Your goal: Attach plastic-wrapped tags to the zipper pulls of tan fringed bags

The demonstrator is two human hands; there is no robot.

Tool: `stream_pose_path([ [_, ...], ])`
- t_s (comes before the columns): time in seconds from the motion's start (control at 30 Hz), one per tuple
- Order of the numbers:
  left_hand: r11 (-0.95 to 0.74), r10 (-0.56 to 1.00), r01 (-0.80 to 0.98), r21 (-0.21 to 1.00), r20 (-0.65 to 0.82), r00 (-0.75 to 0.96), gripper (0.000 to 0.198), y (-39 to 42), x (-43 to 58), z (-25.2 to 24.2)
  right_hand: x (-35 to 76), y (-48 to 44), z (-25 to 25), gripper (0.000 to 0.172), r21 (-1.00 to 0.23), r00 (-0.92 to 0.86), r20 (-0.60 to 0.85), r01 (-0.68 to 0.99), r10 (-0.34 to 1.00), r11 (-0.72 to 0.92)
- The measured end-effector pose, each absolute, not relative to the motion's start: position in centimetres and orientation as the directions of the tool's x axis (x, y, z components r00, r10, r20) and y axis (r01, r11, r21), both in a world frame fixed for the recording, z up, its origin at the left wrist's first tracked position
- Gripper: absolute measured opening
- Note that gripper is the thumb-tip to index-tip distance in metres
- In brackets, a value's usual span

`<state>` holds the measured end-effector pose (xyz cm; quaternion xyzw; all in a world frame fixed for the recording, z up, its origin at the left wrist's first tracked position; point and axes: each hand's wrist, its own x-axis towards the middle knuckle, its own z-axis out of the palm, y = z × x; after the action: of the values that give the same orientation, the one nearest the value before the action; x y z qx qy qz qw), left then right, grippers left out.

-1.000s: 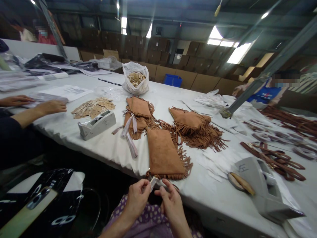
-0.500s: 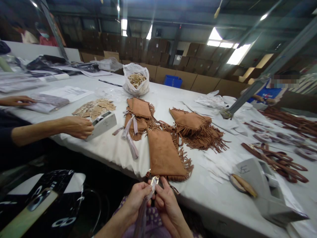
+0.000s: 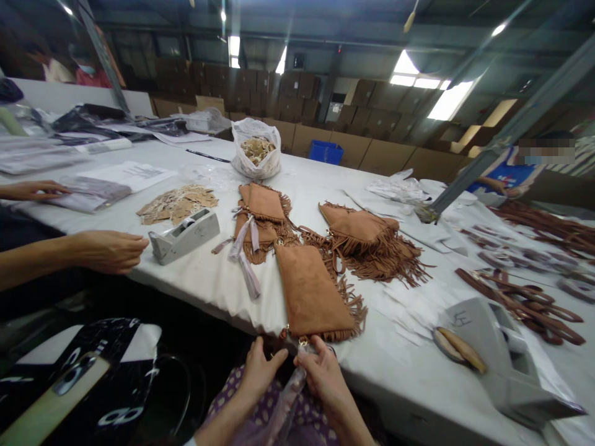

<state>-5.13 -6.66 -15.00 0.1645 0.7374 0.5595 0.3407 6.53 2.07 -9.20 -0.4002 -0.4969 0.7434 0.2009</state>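
At the table's front edge, my right hand (image 3: 324, 373) pinches the end of a strap wrapped in clear film (image 3: 287, 399). A small gold metal ring (image 3: 303, 341) shows just above my fingertips, at the lower edge of a tan fringed bag (image 3: 312, 291). The wrapped strap hangs down over my lap. My left hand (image 3: 261, 370) is to the left of it, thumb and index finger apart, holding nothing. The bag lies flat with its fringe to the right.
More fringed bags (image 3: 360, 227) lie behind. Tape dispensers stand at left (image 3: 186, 237) and right (image 3: 504, 365). Brown straps (image 3: 520, 303) lie at right; a plastic bag of tags (image 3: 257, 148) is at the back. A co-worker's hand (image 3: 109, 251) is at left.
My left hand has let go of the wrapped strap and moved left. My right hand has shifted slightly right with it. The co-worker's hand has drawn left from the tape dispenser.
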Motion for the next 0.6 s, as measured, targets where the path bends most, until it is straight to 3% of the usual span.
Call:
stream_pose_path([
  [0.13,0.36,0.686,0.03,0.932,-0.243,-0.686,0.034,-6.0,-4.2,-15.7,6.9,2.5,-10.2,0.061,-0.933,-0.584,-0.357,0.191,0.729,-0.304],
  [0.2,0.345,0.732,0.056,0.937,-0.231,-0.64,0.032,-6.6,-4.1,-15.7,7.4,2.7,-10.4,0.054,-0.947,-0.568,-0.289,0.287,0.771,-0.143],
  [0.27,0.349,0.775,0.144,0.926,-0.199,-0.599,0.033,-7.7,-4.2,-15.2,8.0,2.6,-10.2,0.044,-0.902,-0.526,-0.115,0.41,0.843,0.133],
  [0.33,0.367,0.81,0.285,0.885,-0.153,-0.566,0.032,-8.9,-4.6,-14.0,8.3,2.3,-9.8,0.035,-0.758,-0.527,0.154,0.48,0.836,0.442],
  [0.4,0.359,0.847,0.44,0.823,-0.089,-0.524,0.03,-9.8,-4.8,-12.3,8.0,1.8,-9.3,0.031,-0.588,-0.616,0.364,0.43,0.699,0.685],
  [0.47,0.297,0.889,0.566,0.769,-0.007,-0.457,0.028,-10.1,-4.8,-10.3,7.4,1.2,-8.7,0.032,-0.473,-0.718,0.457,0.303,0.525,0.827],
  [0.53,0.206,0.916,0.639,0.741,0.083,-0.392,0.028,-9.9,-4.8,-8.7,6.7,0.8,-8.2,0.032,-0.459,-0.752,0.492,0.203,0.438,0.865],
  [0.6,0.119,0.924,0.645,0.755,0.155,-0.351,0.027,-9.3,-5.1,-7.7,6.5,0.8,-7.9,0.027,-0.545,-0.721,0.502,0.165,0.478,0.822],
])
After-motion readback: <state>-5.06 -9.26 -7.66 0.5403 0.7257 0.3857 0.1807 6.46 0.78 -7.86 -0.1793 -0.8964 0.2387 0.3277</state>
